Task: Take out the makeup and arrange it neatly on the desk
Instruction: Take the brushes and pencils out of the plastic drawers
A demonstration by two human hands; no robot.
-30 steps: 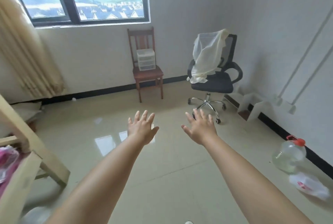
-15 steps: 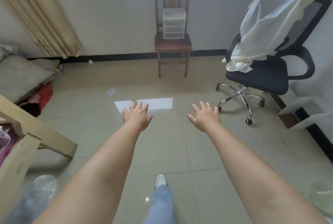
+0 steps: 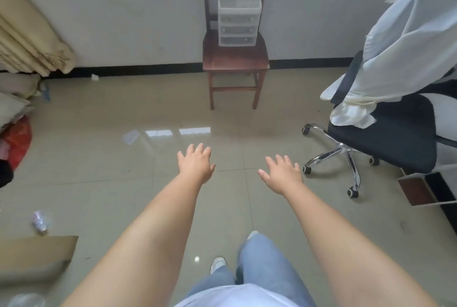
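Observation:
A small clear plastic drawer unit (image 3: 239, 17) with three drawers stands on the seat of a dark wooden chair (image 3: 235, 59) against the far wall. What the drawers hold cannot be made out. My left hand (image 3: 196, 163) and my right hand (image 3: 282, 173) are stretched out in front of me over the tiled floor, palms down, fingers spread and holding nothing. Both hands are well short of the chair. No desk is in view.
A black office chair (image 3: 395, 143) draped with a white cloth (image 3: 405, 44) stands at the right. Beige curtain (image 3: 27, 42) and bedding lie at the left. A crumpled bottle (image 3: 39, 219) and a cardboard piece (image 3: 37, 254) lie on the floor at lower left.
The view has tilted down and moved closer to the wooden chair; the window has left the frame. My legs and shoes have come into view. Both hands stay spread and hold nothing.

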